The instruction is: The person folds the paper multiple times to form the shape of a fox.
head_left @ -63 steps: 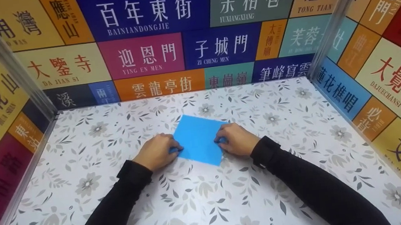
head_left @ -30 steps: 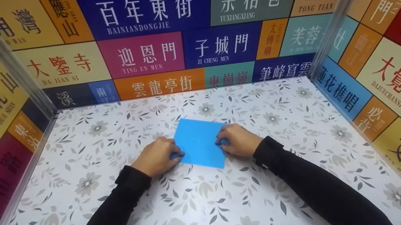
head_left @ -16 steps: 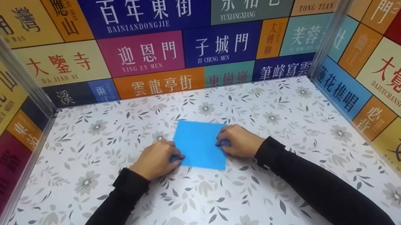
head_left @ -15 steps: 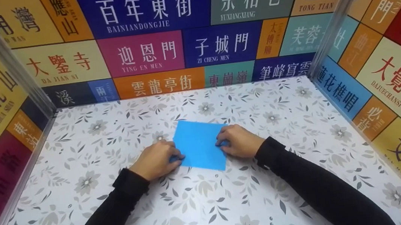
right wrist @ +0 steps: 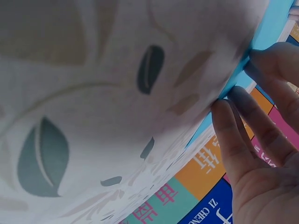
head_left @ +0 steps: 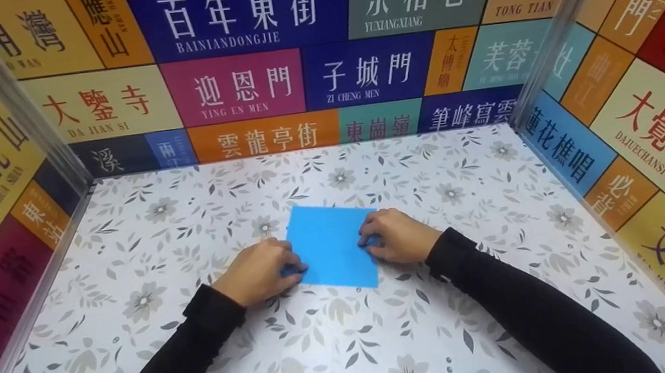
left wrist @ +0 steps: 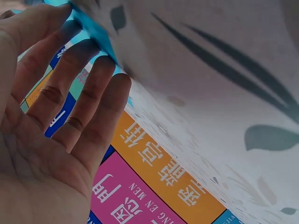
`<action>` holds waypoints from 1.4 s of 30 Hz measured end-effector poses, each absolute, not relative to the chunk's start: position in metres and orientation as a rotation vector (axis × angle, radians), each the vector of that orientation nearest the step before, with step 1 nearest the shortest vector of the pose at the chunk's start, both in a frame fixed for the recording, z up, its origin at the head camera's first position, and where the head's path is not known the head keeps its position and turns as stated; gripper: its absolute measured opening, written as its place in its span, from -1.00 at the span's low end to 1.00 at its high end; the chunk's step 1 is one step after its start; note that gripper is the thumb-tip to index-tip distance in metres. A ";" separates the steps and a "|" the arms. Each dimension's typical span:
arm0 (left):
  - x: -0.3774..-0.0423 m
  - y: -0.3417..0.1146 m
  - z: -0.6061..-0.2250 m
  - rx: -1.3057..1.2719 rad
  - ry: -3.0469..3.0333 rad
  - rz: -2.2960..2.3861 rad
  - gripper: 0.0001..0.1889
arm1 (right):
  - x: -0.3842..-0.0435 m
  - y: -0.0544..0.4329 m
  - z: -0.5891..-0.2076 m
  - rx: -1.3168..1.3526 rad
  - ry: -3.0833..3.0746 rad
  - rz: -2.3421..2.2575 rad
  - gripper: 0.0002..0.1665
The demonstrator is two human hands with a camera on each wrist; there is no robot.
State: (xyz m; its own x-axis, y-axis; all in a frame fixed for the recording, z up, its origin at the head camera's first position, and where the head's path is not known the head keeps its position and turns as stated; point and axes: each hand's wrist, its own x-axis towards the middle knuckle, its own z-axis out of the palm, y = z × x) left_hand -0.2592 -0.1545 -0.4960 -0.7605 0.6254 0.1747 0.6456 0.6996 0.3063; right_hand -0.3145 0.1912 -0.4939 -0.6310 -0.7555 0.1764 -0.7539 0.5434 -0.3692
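A square sheet of blue paper (head_left: 333, 246) lies at the middle of the table, tilted a little in the head view. My left hand (head_left: 261, 273) pinches its left edge, thumb nearer me and fingertips bent at the border. On the opposite side, my right hand (head_left: 397, 235) pinches the right edge and covers part of it. The left wrist view shows the left fingertips (left wrist: 112, 65) lined up along the blue edge, close over the tabletop. In the right wrist view, the thumb and fingers of the right hand (right wrist: 261, 135) meet the paper's edge (right wrist: 233, 79).
The white table (head_left: 351, 347) has a grey floral and leaf print. Panels with colourful Chinese lettering, such as the back wall (head_left: 233, 88), enclose it behind and on both sides. Clear strips (head_left: 568, 28) run up the corners. Black sleeves (head_left: 171, 361) cover both forearms.
The paper has slid slightly toward me and turned a little counterclockwise, so its edges are straighter in view. My left hand moved nearer and the right shifted slightly, both keeping hold of the edges.
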 end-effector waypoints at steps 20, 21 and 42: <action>-0.255 -0.149 -0.492 -1.142 -2.843 -0.615 -0.85 | -0.313 0.194 -0.492 -1.324 2.717 -0.660 -0.72; -0.256 -0.149 -0.491 -1.139 -2.844 -0.619 -0.84 | -0.313 0.194 -0.492 -1.325 2.716 -0.661 -0.72; -0.296 -0.148 -0.495 -0.855 -2.986 -0.559 -0.61 | -0.315 0.195 -0.496 -1.329 2.725 -0.651 -0.73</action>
